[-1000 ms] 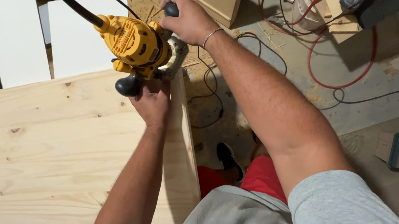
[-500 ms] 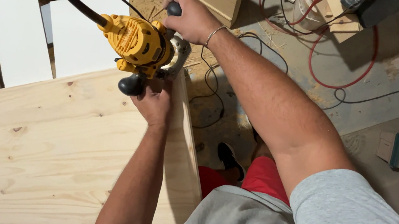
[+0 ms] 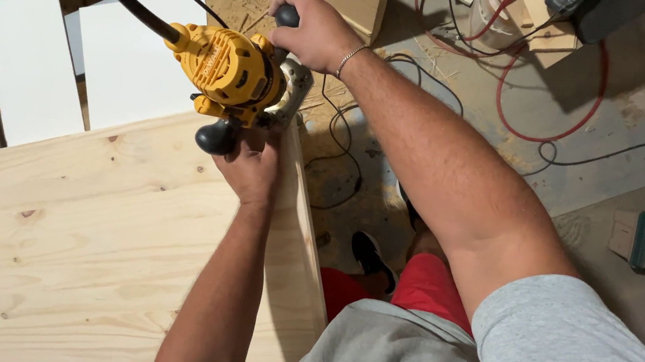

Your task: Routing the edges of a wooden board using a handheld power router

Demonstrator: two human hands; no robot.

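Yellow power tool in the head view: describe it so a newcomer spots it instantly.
Start at the big pale pine board filling the lower left. At its far right corner sits the yellow router with black knob handles, gripped by the left hand and right hand. It is the only yellow thing, trailing a black cord past the white panels.

Matt knotty pine board (image 3: pixel 79 239)
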